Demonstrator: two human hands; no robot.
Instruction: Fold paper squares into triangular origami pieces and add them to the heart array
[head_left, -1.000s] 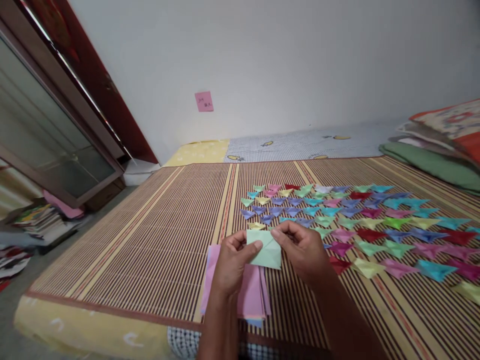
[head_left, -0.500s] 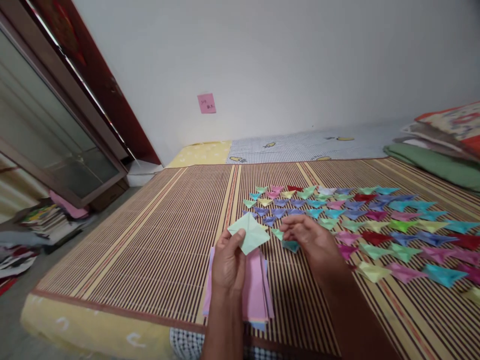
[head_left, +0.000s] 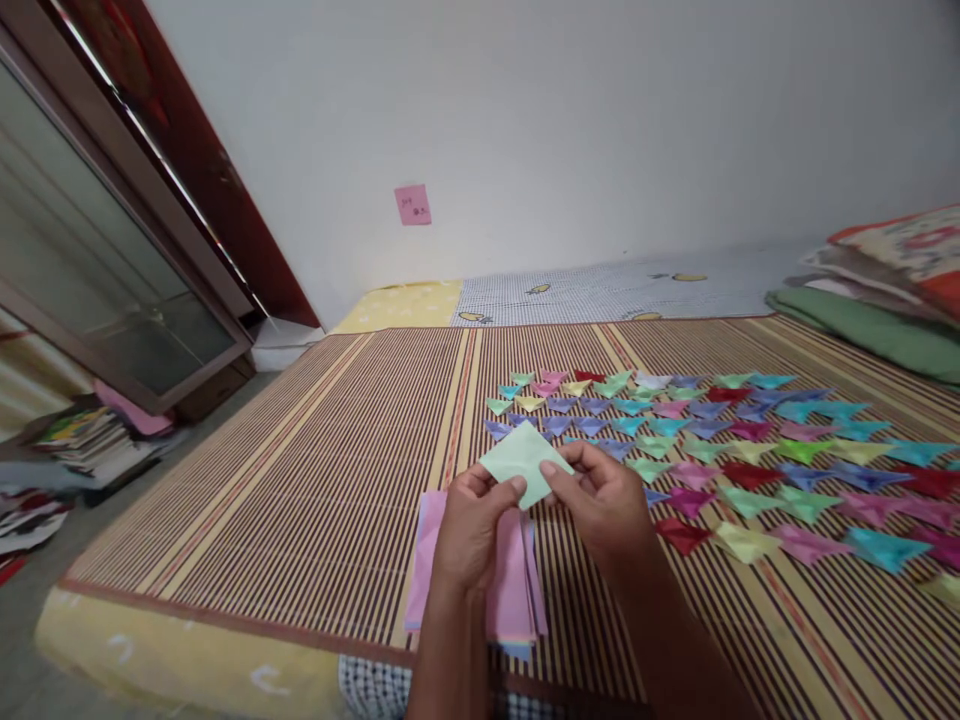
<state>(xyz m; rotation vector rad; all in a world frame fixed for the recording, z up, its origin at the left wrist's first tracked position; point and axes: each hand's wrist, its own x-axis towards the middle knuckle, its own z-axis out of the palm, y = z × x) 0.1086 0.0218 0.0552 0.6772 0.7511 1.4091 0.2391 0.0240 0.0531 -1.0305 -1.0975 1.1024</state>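
Note:
A pale green square of folded paper (head_left: 527,462) is held up cornerwise, like a diamond, between both hands. My left hand (head_left: 474,525) pinches its left and lower edge, thumb on the face towards me. On the right corner, my right hand (head_left: 604,500) grips the same sheet between thumb and curled fingers. Below and behind my left hand lies a stack of pink and other coloured paper (head_left: 514,590), partly covered by the wrist. To the right spread rows of small folded paper shapes (head_left: 742,500) in many colours.
A striped bamboo mat (head_left: 300,490) covers the bed. Folded bedding and a pillow (head_left: 885,290) are piled at the far right. A pink note (head_left: 413,205) is on the wall. Books (head_left: 86,440) sit on the floor side at left.
My right hand has come left and closed on the green paper's right corner; before, it was apart with nothing visible in it. The paper has shifted slightly right and turned.

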